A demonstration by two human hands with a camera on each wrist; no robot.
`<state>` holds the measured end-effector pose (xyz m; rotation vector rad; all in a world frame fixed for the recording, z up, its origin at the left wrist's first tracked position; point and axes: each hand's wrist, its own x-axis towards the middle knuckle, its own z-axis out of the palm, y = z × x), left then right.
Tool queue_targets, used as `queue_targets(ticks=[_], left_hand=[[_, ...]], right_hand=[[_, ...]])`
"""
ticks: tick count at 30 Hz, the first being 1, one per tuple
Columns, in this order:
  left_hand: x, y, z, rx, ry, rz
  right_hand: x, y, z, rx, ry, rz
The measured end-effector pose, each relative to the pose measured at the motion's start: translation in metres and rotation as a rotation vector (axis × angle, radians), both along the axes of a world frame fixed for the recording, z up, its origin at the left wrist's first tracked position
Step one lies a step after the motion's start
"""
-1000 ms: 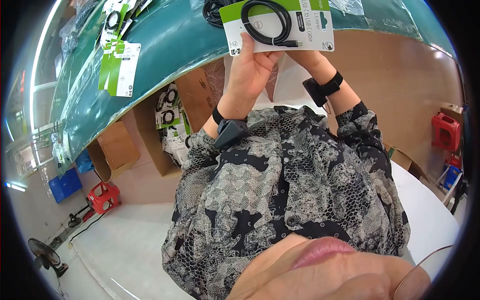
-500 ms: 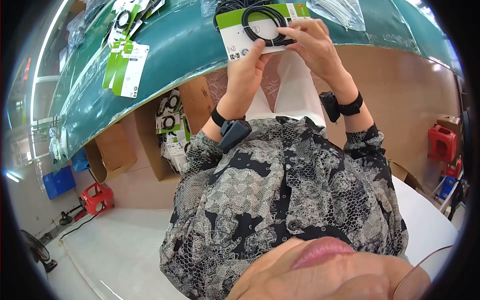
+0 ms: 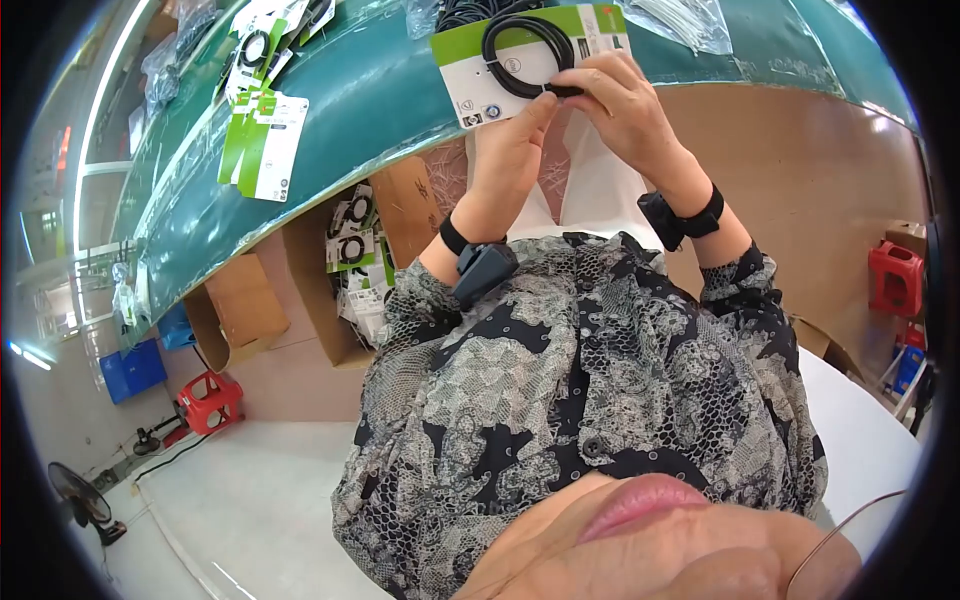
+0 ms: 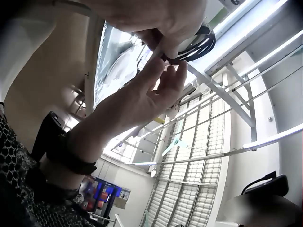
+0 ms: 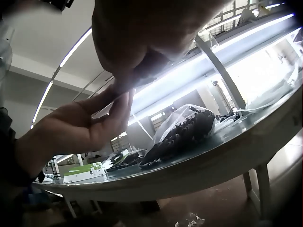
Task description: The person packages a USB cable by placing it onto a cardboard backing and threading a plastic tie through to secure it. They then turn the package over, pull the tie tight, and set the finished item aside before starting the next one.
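Observation:
A white and green packaging card (image 3: 470, 80) is held up over the table's front edge, with a coil of black cable (image 3: 489, 50) lying on its face. My left hand (image 3: 505, 155) grips the card from below, its thumb up at the lower part of the coil and its other fingers hidden behind the card. Right beside that thumb, my right hand (image 3: 630, 110) pinches the cable's end between thumb and forefinger. In the left wrist view, the black loops (image 4: 199, 49) stick out past my left hand (image 4: 156, 14), with my right hand (image 4: 142, 97) close below.
On the green table (image 3: 370, 95), several printed cards (image 3: 265, 145) lie at the left. More black cables (image 3: 470, 10) sit behind the held card, and a bag of white ties (image 3: 685, 20) lies at the right. A cardboard box (image 3: 310, 270) of packaged cables stands below the table.
My right hand came up from behind the card to its front and now pinches the cable's end. My left thumb moved right, to the bottom of the coil. The card tilted slightly.

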<state>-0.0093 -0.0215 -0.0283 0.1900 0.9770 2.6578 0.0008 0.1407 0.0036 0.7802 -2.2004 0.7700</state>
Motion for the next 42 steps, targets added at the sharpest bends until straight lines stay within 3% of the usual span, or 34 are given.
queue_targets(ticks=[3, 4, 5, 7, 8, 12, 15, 16, 19, 20, 21, 23, 24, 25, 27, 28, 31, 32, 35, 39, 42], left_hand=[[-0.006, 0.000, -0.007, -0.036, -0.046, 0.069], [-0.009, 0.000, -0.010, -0.051, -0.074, 0.104], [-0.008, -0.001, -0.010, -0.066, -0.064, 0.093], [0.007, -0.004, -0.010, 0.018, 0.007, -0.134], [0.010, -0.006, -0.011, 0.065, 0.037, -0.248], [0.009, -0.035, -0.020, 0.060, 0.079, -0.500], [0.010, -0.025, -0.046, -0.080, 0.039, -0.319], [-0.001, -0.019, -0.050, -0.141, 0.056, -0.240], [-0.008, -0.017, -0.053, -0.227, 0.101, -0.195], [-0.007, -0.017, -0.054, -0.270, 0.121, -0.177], [-0.005, -0.019, -0.056, -0.278, 0.116, -0.189], [-0.009, -0.029, -0.058, -0.719, 0.487, -0.290], [-0.013, -0.034, -0.060, -0.931, 0.680, -0.336], [-0.016, -0.036, -0.051, -0.929, 0.681, -0.348], [-0.019, -0.036, -0.019, -0.478, 0.176, -0.115], [-0.019, -0.035, -0.004, -0.478, 0.173, -0.123], [-0.015, -0.036, 0.023, -0.016, -0.093, -0.630], [-0.011, -0.035, 0.016, -0.014, -0.100, -0.627], [-0.006, -0.016, -0.022, -0.109, 0.016, -0.388], [-0.012, 0.005, -0.034, -0.073, 0.124, -0.230], [-0.005, 0.010, -0.035, 0.027, -0.003, -0.314]], right_hand=[[-0.010, 0.004, -0.005, -0.101, 0.286, -0.378], [-0.015, 0.007, -0.011, -0.115, 0.296, -0.386], [-0.018, 0.011, -0.021, -0.421, -0.027, -0.290], [-0.018, 0.018, -0.033, -1.022, -0.676, -0.056], [-0.019, 0.023, -0.033, -1.042, -0.667, -0.068], [-0.023, 0.042, -0.017, -0.978, -0.756, 0.049], [-0.022, 0.036, -0.018, -0.104, 0.024, 0.217], [-0.025, 0.034, -0.014, -0.104, 0.034, 0.217], [-0.017, 0.022, -0.010, -1.570, -1.130, 0.316], [-0.018, 0.020, -0.014, -1.581, -1.131, 0.312], [-0.020, 0.019, -0.019, -1.433, -1.057, 0.315], [-0.024, 0.020, -0.024, -1.137, -0.897, 0.304], [-0.024, 0.027, -0.023, -1.147, -0.890, 0.293], [-0.025, 0.036, -0.012, -1.097, -0.931, 0.336], [-0.026, 0.050, 0.003, -0.988, -1.014, 0.425], [-0.028, 0.053, 0.000, -0.994, -1.015, 0.417], [-0.040, 0.055, -0.017, -0.653, -0.470, 0.646], [-0.034, 0.050, -0.010, -0.654, -0.477, 0.648], [-0.018, 0.036, 0.017, -0.183, -0.179, -0.319], [-0.002, 0.005, -0.019, -0.125, -0.047, -0.269], [0.014, -0.019, -0.028, -0.115, -0.066, -0.195]])
